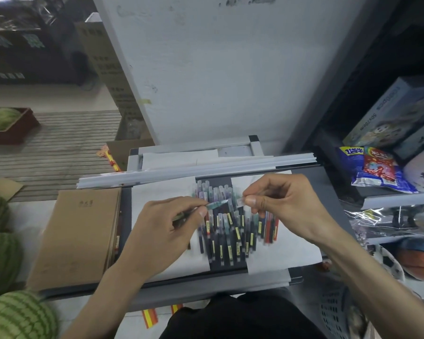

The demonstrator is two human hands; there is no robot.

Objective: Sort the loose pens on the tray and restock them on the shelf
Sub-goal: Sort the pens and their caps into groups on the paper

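Observation:
A pile of several loose pens (233, 231) with dark, red and clear barrels lies on the dark tray (311, 182), partly over white paper sheets (157, 192). My left hand (162, 231) pinches one green pen (216, 204) above the pile, tip pointing right. My right hand (282, 204) is just to the right of that tip and pinches a small clear pen cap (240, 201). Cap and pen tip sit a short gap apart. Both hands hide part of the pile.
A brown cardboard notebook stack (78, 236) lies left of the tray. Long white plastic strips (196, 170) run along the tray's far edge. Watermelons (17, 314) sit at the left. Shelves (399, 199) with snack bags, boxes and balls stand at the right.

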